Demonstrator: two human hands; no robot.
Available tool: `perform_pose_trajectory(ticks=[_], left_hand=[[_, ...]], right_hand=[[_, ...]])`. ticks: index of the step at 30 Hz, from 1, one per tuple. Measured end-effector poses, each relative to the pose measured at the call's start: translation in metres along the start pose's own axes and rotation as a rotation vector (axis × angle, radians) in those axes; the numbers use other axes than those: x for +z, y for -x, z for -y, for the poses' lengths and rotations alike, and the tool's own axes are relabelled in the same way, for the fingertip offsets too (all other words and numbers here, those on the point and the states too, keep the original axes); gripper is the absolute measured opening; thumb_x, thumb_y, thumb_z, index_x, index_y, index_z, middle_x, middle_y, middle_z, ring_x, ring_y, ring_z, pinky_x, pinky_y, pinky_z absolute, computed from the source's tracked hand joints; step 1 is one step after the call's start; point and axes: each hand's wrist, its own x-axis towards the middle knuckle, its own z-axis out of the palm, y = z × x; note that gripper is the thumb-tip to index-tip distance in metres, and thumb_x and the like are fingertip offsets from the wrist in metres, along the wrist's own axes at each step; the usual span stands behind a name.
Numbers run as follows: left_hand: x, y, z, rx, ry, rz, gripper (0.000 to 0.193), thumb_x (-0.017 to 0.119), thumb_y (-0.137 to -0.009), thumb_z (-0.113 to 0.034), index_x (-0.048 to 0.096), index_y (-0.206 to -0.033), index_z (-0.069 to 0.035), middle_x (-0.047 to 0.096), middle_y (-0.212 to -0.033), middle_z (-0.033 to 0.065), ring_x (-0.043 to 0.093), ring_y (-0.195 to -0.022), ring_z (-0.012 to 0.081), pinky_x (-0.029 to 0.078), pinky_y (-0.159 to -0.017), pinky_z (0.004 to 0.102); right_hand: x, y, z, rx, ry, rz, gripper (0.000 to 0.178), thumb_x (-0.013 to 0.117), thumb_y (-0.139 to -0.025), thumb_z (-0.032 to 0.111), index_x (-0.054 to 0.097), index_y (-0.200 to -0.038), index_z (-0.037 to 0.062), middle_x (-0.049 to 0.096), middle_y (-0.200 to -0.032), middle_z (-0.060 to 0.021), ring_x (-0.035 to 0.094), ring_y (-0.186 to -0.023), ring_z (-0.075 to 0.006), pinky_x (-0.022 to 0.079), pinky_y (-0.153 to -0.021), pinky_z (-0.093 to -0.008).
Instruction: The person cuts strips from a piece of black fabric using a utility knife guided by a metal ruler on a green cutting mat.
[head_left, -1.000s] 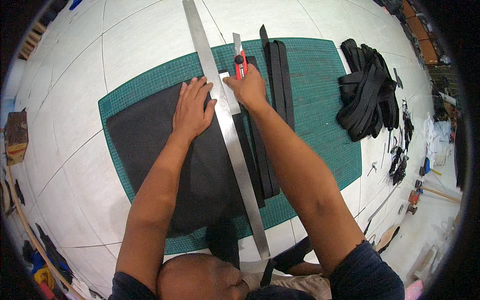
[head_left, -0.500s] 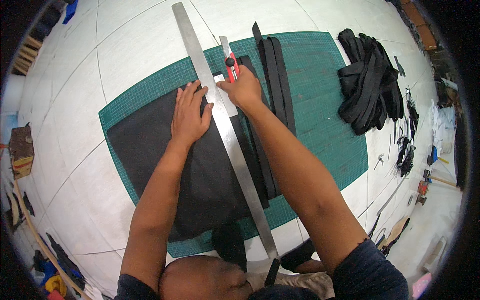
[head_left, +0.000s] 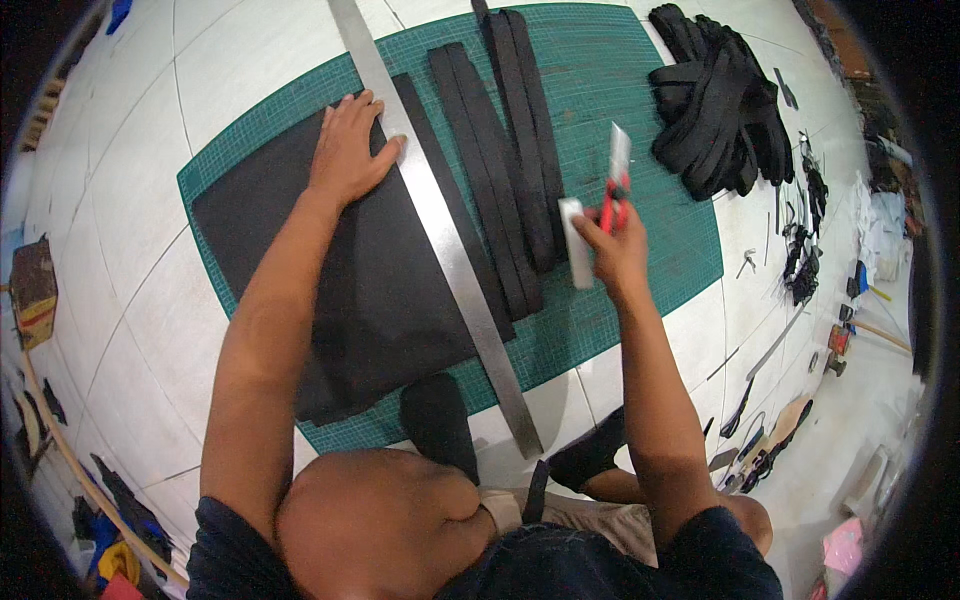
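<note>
My left hand (head_left: 348, 155) lies flat with fingers stretched over a black fabric sheet (head_left: 375, 270), its fingertips and thumb on the edge of a long steel ruler (head_left: 440, 235). The ruler crosses the fabric at a slant, and a narrow black strip (head_left: 447, 190) shows along its right side. Over the bare part of the green cutting mat (head_left: 610, 80), my right hand (head_left: 624, 258) is closed around a red utility knife (head_left: 616, 195) with its blade out, pointing away from me. The same hand also pinches a short pale flat strip (head_left: 576, 250).
Folded black fabric bands (head_left: 480, 170) lie on the mat between the ruler and my right hand. A heap of black webbing (head_left: 715, 110) sits at the mat's far right. Black scraps (head_left: 805, 250) litter the tiled floor on the right. My bent knee (head_left: 370, 510) is close to the mat's near edge.
My right hand has moved from beside the ruler to the right and nearer, carrying the knife and the pale strip. My left hand stays on the ruler's edge. The view has shifted.
</note>
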Motion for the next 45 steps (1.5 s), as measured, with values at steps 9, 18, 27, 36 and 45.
perform_pose_trajectory(ticks=[9, 18, 27, 36, 45], left_hand=[[-0.041, -0.026, -0.055, -0.072, -0.465, 0.588, 0.154, 0.08, -0.045, -0.08, 0.018, -0.153, 0.01, 0.018, -0.161, 0.0279, 0.012, -0.152, 0.0381, 0.009, -0.123, 0.0558], [-0.046, -0.03, -0.069, -0.12, -0.505, 0.633, 0.152, 0.084, -0.044, -0.075, 0.018, -0.152, 0.009, 0.021, -0.16, 0.0274, 0.018, -0.151, 0.0384, 0.012, -0.122, 0.0551], [-0.039, -0.032, -0.064, -0.127, -0.534, 0.627, 0.156, 0.085, -0.041, -0.077, 0.016, -0.154, 0.006, 0.022, -0.161, 0.025, 0.02, -0.151, 0.0371, 0.01, -0.123, 0.0539], [-0.034, -0.034, -0.065, -0.069, -0.523, 0.587, 0.155, 0.085, -0.04, -0.077, 0.019, -0.152, 0.008, 0.024, -0.159, 0.0257, 0.023, -0.15, 0.0379, 0.014, -0.121, 0.0581], [-0.038, -0.031, -0.063, -0.081, -0.527, 0.603, 0.155, 0.084, -0.04, -0.077, 0.018, -0.153, 0.008, 0.024, -0.16, 0.0252, 0.023, -0.15, 0.0373, 0.015, -0.12, 0.0588]], right_hand=[[-0.034, 0.014, -0.01, -0.045, 0.491, -0.322, 0.039, 0.07, -0.09, 0.037, 0.056, -0.107, 0.0051, 0.065, -0.087, -0.0176, 0.064, -0.076, -0.0366, 0.05, -0.071, -0.0456], [0.134, -0.025, 0.095, -0.117, 0.583, 0.377, 0.032, 0.049, -0.097, 0.024, 0.043, -0.117, 0.0, 0.067, -0.104, -0.032, 0.065, -0.1, -0.0484, 0.05, -0.086, -0.0573], [0.191, -0.061, 0.122, -0.176, 0.602, 0.443, 0.038, 0.05, -0.093, 0.023, 0.045, -0.118, -0.0056, 0.064, -0.114, -0.034, 0.062, -0.111, -0.0482, 0.046, -0.097, -0.0541], [0.186, -0.073, 0.124, -0.167, 0.659, 0.488, 0.037, 0.052, -0.092, 0.021, 0.045, -0.12, -0.0027, 0.064, -0.111, -0.0338, 0.063, -0.109, -0.0478, 0.049, -0.093, -0.0542], [0.068, 0.107, 0.038, 0.014, 0.74, 0.608, 0.028, 0.05, -0.096, 0.019, 0.039, -0.113, 0.0002, 0.066, -0.09, -0.0312, 0.065, -0.087, -0.0501, 0.051, -0.078, -0.058]])
